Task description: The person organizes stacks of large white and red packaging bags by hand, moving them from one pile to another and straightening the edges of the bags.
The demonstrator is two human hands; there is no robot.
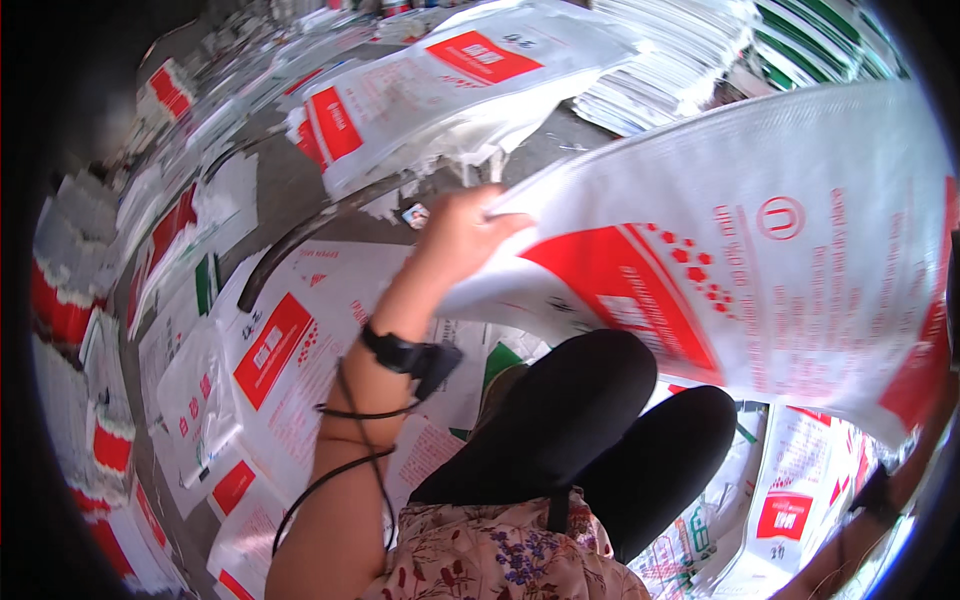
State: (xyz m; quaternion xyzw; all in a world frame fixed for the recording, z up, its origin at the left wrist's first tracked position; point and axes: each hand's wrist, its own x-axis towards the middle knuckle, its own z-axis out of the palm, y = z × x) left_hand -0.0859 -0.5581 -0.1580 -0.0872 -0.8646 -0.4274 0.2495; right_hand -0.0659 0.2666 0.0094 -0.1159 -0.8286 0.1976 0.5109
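A large white woven sack point(800, 210) with red print is stretched in the air across the right half of the head view, above my knees. My left hand point(465, 235) is closed on its left edge, thumb and fingers pinching the material. At the sack's far right end is my right hand point(943, 395), mostly lost in the dark rim, so its fingers do not show. Both wrists wear dark bands, and a black cable loops around my left forearm. Under my left arm lies another flat white sack point(330, 265) with a red panel.
More printed sacks point(480, 75) lie ahead on the grey floor. A tall pile of flat sacks point(660, 70) stands at the far right, and bundled sacks point(75, 360) line the left side. A dark curved tube point(300, 232) lies near my left forearm. My bent knees point(590, 400) are below the sack.
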